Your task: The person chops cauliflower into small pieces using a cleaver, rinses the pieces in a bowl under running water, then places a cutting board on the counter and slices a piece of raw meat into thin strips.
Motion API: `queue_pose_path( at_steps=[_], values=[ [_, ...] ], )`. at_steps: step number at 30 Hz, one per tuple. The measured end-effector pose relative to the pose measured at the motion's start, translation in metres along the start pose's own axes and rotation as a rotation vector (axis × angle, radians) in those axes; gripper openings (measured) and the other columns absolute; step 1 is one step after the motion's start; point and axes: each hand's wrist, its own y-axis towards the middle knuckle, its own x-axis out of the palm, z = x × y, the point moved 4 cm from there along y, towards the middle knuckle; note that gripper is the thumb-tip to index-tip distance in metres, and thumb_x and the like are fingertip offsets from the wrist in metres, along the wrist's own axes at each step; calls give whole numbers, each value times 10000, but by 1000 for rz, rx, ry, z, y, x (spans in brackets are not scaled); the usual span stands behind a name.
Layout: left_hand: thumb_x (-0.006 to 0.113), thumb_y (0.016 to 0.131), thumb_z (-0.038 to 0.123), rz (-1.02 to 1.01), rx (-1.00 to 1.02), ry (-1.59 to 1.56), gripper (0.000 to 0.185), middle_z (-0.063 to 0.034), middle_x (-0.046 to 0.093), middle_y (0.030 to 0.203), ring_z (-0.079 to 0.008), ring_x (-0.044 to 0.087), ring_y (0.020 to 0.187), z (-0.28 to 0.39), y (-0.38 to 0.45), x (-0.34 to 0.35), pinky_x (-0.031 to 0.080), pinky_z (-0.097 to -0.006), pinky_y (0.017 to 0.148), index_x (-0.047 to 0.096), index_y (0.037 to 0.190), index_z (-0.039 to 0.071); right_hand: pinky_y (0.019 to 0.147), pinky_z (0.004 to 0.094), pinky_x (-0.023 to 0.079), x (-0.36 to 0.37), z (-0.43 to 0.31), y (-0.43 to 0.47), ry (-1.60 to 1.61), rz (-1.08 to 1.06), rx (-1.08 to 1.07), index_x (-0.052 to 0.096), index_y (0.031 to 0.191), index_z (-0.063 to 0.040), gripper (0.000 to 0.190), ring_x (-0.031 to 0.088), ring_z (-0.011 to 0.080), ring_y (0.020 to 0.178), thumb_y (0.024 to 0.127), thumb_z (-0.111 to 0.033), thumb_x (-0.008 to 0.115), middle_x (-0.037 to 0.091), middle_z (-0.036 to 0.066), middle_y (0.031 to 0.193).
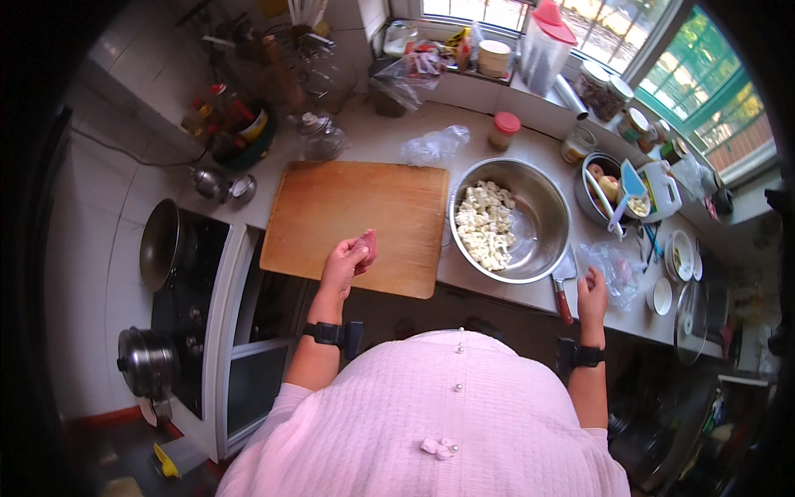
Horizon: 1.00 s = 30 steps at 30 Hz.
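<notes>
My left hand (345,266) is above the near edge of a wooden cutting board (348,205), pinching a small piece of raw pink meat (371,241). Over the counter's front edge, my right hand (592,299) has its fingers curled beside a clear plastic bag (618,273) with something pinkish in it. Whether those fingers touch the bag or hold anything is unclear. Between that hand and a large steel basin lies a cleaver (563,292), its brown handle pointing towards me. White cauliflower florets (484,227) fill the left side of the basin (562,245).
A crumpled plastic bag (436,145) and a red-lidded jar (504,130) stand behind the board and basin. Right of the basin is a pot of fruit (593,208), with white bowls (659,296) beyond. At left, a wok (160,245) and a steel pot (147,362) sit by the stove.
</notes>
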Motion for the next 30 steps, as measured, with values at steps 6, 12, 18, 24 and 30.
queue_pose_path(
  at_steps=[6,12,18,24,30],
  values=[
    [658,931,160,29,-43,22,337,-46,660,1124,-140,651,920,-14,6,-4,523,-291,754,564,1245,82,907,428,510,49,70,-23,-247,-183,74,605,1258,-22,482,644,364,1021,823,-166,754,659,215,1120],
    [676,907,162,16,-25,101,393,-69,656,1099,-133,641,888,-5,7,14,511,-284,710,533,1258,59,922,462,483,66,52,-15,-430,-160,-106,594,1194,-65,462,581,383,1071,760,-83,750,621,180,1077],
    [680,880,136,-3,-34,129,379,-82,658,999,-108,602,792,0,6,30,479,-252,655,519,1205,25,910,503,484,67,57,-2,-367,-185,-33,545,1277,-118,519,592,437,1033,779,-9,643,581,213,1120],
    [701,836,33,-30,130,128,432,-88,659,987,-142,643,868,-3,23,33,528,-280,705,507,1220,-12,866,509,512,38,61,-23,-388,-144,-40,504,1366,-139,576,598,447,1036,816,8,595,531,217,1193],
    [703,823,-36,-134,303,231,456,-109,662,1094,-167,656,1008,17,42,30,546,-297,861,522,1241,-8,848,480,512,-6,59,-92,-453,93,23,551,1338,-109,527,608,406,1021,820,-21,591,576,195,1148]
  ],
)
